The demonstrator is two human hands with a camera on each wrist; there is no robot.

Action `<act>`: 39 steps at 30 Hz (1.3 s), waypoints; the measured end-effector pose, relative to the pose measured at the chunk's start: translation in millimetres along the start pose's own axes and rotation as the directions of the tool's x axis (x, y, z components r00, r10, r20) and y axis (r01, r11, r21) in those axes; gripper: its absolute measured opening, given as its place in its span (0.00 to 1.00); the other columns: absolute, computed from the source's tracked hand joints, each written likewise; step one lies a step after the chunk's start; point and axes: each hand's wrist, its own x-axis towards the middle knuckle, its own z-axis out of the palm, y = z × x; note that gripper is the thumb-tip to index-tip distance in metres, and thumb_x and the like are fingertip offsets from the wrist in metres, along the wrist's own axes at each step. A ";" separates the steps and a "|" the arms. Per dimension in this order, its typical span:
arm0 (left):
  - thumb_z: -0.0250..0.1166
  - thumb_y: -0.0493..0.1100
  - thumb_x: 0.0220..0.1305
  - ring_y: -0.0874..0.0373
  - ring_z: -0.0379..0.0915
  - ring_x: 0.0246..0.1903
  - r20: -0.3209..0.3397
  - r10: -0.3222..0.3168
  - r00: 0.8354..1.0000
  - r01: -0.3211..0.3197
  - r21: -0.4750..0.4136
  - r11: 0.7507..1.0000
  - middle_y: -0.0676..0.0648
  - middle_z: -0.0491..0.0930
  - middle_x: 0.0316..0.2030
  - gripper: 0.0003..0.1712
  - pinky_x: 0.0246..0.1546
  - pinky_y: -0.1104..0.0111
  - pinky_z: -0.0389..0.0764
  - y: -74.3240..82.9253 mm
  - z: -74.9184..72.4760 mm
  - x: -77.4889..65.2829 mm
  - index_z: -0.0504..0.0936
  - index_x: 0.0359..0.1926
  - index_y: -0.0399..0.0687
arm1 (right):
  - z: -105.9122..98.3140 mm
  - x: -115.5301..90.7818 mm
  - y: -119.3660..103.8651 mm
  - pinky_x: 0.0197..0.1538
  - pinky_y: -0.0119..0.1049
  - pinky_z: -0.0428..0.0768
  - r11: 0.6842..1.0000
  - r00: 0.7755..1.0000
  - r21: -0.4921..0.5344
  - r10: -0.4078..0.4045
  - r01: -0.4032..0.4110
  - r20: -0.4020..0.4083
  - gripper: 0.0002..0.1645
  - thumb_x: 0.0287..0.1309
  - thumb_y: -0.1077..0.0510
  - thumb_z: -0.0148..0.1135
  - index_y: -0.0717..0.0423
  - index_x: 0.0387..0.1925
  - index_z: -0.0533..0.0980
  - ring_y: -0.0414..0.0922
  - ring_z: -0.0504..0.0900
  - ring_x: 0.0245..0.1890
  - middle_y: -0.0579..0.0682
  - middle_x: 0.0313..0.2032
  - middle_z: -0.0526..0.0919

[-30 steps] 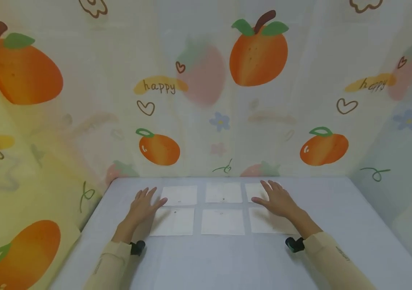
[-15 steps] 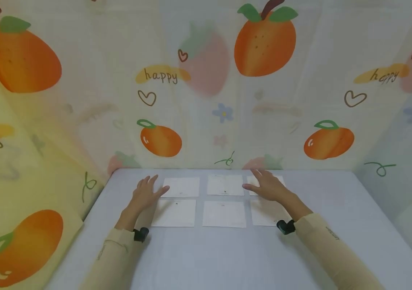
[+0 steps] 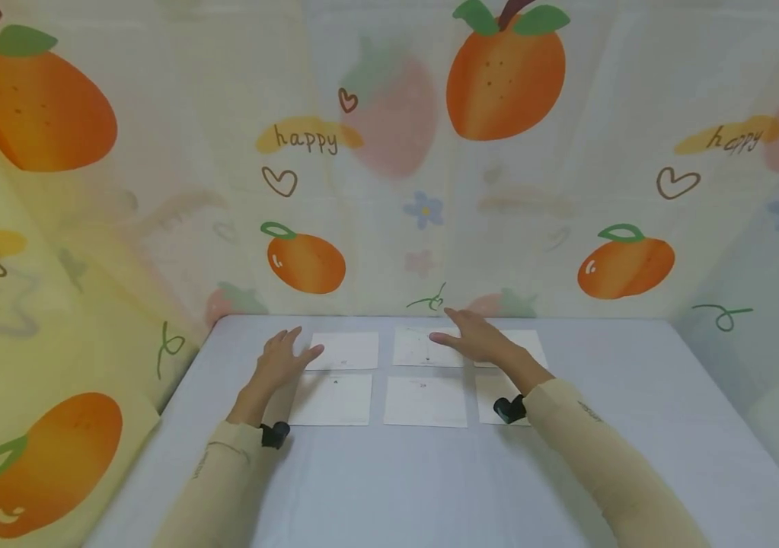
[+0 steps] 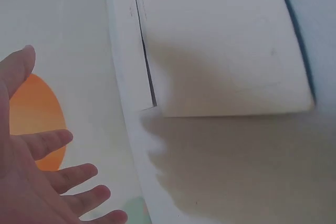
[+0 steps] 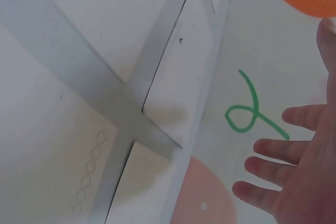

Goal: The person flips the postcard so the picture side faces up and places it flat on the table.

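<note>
Several white paper cards lie flat on the table in two rows of three. My left hand [image 3: 278, 367] is spread beside the back-left card [image 3: 348, 352] and the front-left card [image 3: 334, 402], holding nothing. Its fingers [image 4: 79, 177] are apart in the left wrist view. My right hand [image 3: 477, 341], also with nothing in it, is over the back row, between the back-middle card [image 3: 411, 348] and the back-right card [image 3: 526, 346], partly covering both. The front-middle card [image 3: 425, 403] shows fully. The front-right card [image 3: 492, 388] is partly hidden by my right wrist.
A pale cloth covers the table [image 3: 389, 487]. Behind it stands a fabric wall [image 3: 389, 243] printed with oranges, hearts and strawberries; a yellowish side wall [image 3: 53, 320] rises at the left. A small black device [image 3: 276, 434] sits at each wrist.
My right hand has moved left, from over the back-right card toward the back-middle one. My left hand has stayed almost still over its cards. The head view has tilted slightly down.
</note>
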 end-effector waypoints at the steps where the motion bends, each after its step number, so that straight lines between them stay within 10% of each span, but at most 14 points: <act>1: 0.53 0.65 0.67 0.30 0.43 0.71 0.000 -0.001 1.000 0.001 -0.009 1.000 0.27 0.49 0.72 0.47 0.65 0.32 0.51 0.2 0.3 0.1 0.52 0.74 0.39 | 0.7 2.3 -1.8 0.73 0.58 0.56 1.000 1.000 0.009 -0.005 0.005 0.002 0.52 0.65 0.30 0.48 0.61 0.75 0.50 0.61 0.54 0.74 0.64 0.73 0.58; 39: 0.56 0.58 0.68 0.32 0.59 0.66 0.050 -0.168 0.985 0.175 -0.243 0.954 0.27 0.61 0.67 0.41 0.66 0.43 0.63 8.9 11.8 22.1 0.59 0.70 0.34 | 55.2 68.5 -62.7 0.60 0.49 0.75 0.924 0.994 0.369 0.113 -0.100 -0.013 0.39 0.67 0.35 0.50 0.62 0.64 0.68 0.57 0.76 0.59 0.62 0.60 0.75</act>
